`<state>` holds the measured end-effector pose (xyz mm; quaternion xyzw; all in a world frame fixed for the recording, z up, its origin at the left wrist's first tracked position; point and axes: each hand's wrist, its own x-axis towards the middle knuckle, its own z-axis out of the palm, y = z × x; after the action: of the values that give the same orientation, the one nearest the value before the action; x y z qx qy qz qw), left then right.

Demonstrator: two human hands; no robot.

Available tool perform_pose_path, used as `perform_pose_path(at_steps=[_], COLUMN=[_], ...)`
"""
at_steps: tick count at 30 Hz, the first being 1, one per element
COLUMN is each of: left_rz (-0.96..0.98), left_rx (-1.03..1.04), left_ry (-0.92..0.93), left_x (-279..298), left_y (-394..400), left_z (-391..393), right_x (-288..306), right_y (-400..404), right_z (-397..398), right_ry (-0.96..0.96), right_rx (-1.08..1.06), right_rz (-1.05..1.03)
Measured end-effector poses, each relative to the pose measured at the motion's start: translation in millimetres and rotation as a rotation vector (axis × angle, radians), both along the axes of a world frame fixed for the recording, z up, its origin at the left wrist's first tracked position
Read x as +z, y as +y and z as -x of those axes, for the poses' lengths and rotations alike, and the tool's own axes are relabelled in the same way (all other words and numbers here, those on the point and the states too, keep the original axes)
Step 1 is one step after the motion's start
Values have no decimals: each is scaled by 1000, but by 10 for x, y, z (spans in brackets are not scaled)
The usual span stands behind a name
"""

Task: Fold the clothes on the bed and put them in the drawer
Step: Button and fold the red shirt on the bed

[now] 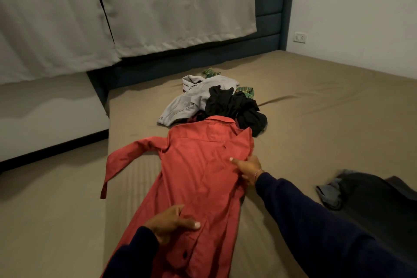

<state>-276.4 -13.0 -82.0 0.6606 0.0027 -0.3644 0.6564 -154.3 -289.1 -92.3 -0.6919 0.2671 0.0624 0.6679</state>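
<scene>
Long-sleeved red cotton shirt (198, 165) lay flat on brown-sheeted bed (316, 101); left hand (168, 223) pinched its hem, right hand (247, 168) gripped its side edge.

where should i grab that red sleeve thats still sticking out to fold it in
Pinch the cuff end of the red shirt, coming from the bed's left edge. The sleeve lies flat, bent at the elbow with the cuff free, and the left hand is nearest it.

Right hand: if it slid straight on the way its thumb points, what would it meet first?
The right hand, gripping the red shirt's edge, points left across it; it would probably meet only more shirt, then the spread sleeve.
</scene>
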Motion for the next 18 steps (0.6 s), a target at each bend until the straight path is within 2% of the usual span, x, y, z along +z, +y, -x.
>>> perform_pose_path(at_steps=[4, 10, 14, 18], left_rz=[-50, -128, -78, -29], left_rx=[-100, -259, -316, -279], left_ry=[-12, 4, -10, 67], left_x=[30, 18, 39, -69], left_y=[134, 320, 293, 275], left_z=[107, 171, 190, 258], right_x=[-123, -160, -252, -297], right_y=[-252, -432, -428, -329], right_z=[-605, -1073, -1175, -1024], right_ry=[-135, -118, -131, -179], right_rx=[-31, -105, -87, -9], right_rz=[53, -62, -233, -231])
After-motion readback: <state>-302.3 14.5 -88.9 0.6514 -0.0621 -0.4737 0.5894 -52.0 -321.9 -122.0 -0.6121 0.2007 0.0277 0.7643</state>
